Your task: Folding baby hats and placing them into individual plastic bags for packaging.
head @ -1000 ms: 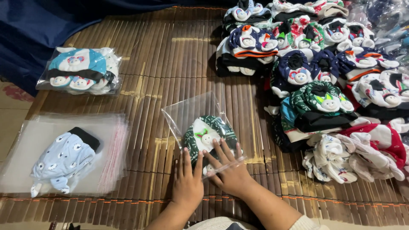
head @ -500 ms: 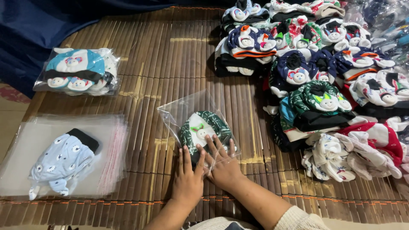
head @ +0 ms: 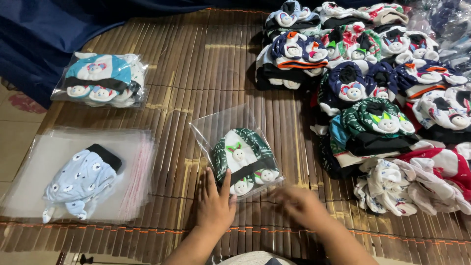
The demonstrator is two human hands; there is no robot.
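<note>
Head view: clear bag [head: 230,132] holding a green-and-white baby garment [head: 244,159] sits mid-mat on the bamboo mat [head: 196,68], its near edge now under the left hand [head: 214,206] only, which lies flat with fingers spread, gripping nothing. Right hand [head: 299,206], which a moment ago pressed the bag's near right corner, has slid off to the right and shows blurred, loosely open as far as can be told, just near-right of the bag. Packed bag [head: 100,81] far left, loose garment pile [head: 373,93] right.

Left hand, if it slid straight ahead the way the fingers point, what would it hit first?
The left hand points up the mat at the clear bag of green caps; its fingertips look already at the bag's near edge, so it meets that first.
</note>
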